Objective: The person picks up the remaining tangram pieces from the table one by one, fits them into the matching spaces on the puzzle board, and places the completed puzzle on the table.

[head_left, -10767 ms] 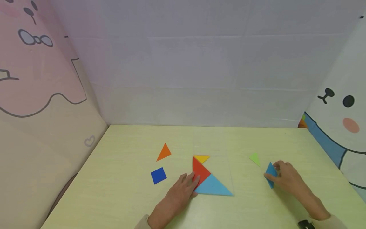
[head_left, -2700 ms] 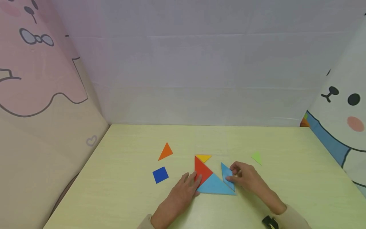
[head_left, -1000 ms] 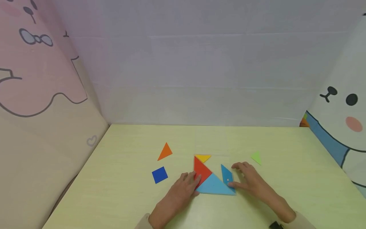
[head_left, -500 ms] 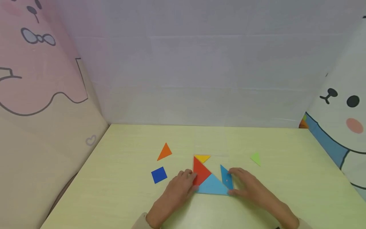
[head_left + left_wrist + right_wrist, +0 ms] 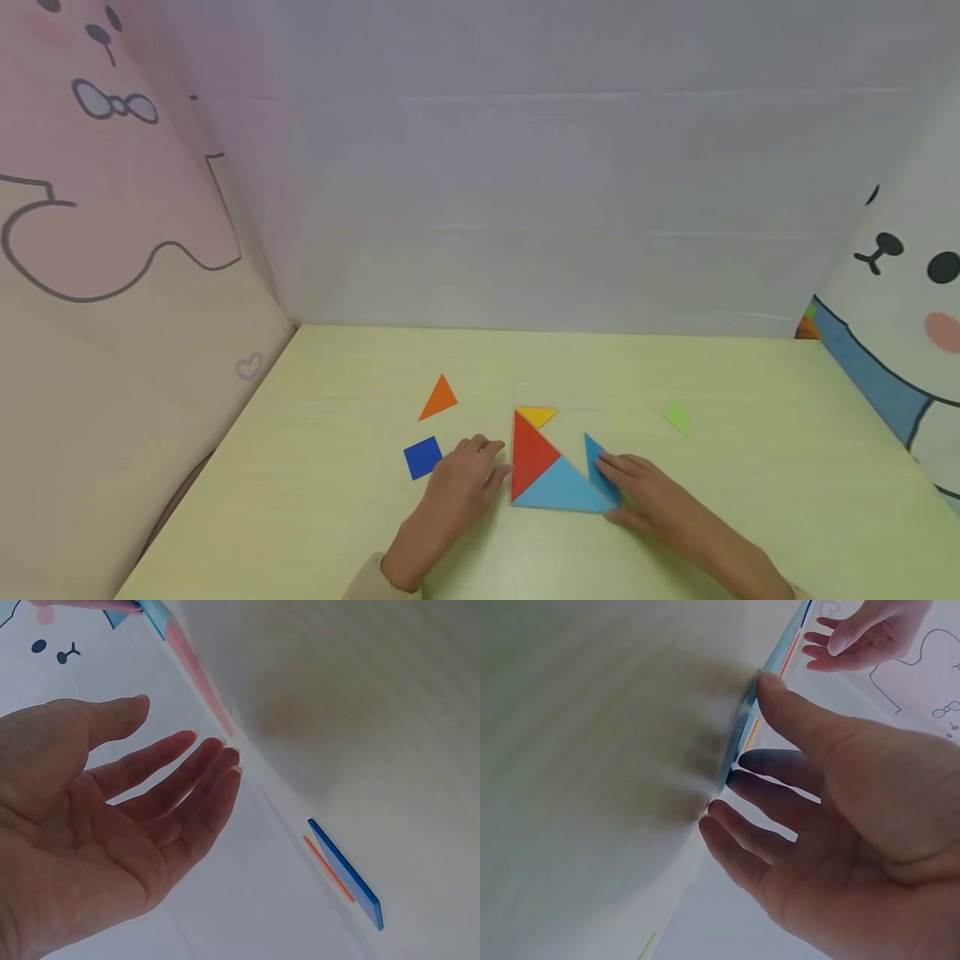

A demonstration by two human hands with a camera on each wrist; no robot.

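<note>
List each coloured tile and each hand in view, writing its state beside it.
Large red triangle: flat, uncovered
Large light-blue triangle: flat, edge against the red one
Small yellow triangle: flat, along the red one's slanted edge
Narrow mid-blue pointed tile: partly covered
Dark-blue square: flat, partly hidden in head view
Orange triangle: flat, apart
Light-green triangle: flat, apart
Left hand: holding nothing
Right hand: touching the mid-blue tile

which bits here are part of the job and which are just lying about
In the job, it seems:
red triangle
light blue triangle
yellow triangle
blue piece touched by the right hand

Lying apart, perhaps for later:
orange triangle
dark blue square
green triangle
</note>
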